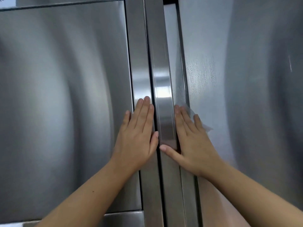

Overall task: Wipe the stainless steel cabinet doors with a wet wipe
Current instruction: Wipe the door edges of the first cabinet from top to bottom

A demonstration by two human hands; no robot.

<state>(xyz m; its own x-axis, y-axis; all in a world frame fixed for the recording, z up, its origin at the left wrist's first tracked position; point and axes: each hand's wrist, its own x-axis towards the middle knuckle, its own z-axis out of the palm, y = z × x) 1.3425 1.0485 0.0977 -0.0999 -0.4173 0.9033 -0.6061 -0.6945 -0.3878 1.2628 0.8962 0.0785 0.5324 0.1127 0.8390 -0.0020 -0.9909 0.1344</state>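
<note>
Two brushed stainless steel cabinet doors fill the view, the left door (65, 95) and the right door (246, 95), meeting at vertical edge strips (161, 71) in the middle. My left hand (139, 136) lies flat, fingers together, on the left door's right edge strip and holds nothing. My right hand (193, 141) presses a thin white wet wipe (188, 108) flat against the right door's left edge, its thumb reaching across the strip. The wipe shows above and right of the fingers. A damp streaky patch (201, 71) runs up the right door above the wipe.
A dark gap (155, 89) runs vertically between the two doors. A horizontal seam (65, 7) crosses above the left door, with a white label corner (7, 1) at the top left. Another steel panel (123, 218) begins below the left door.
</note>
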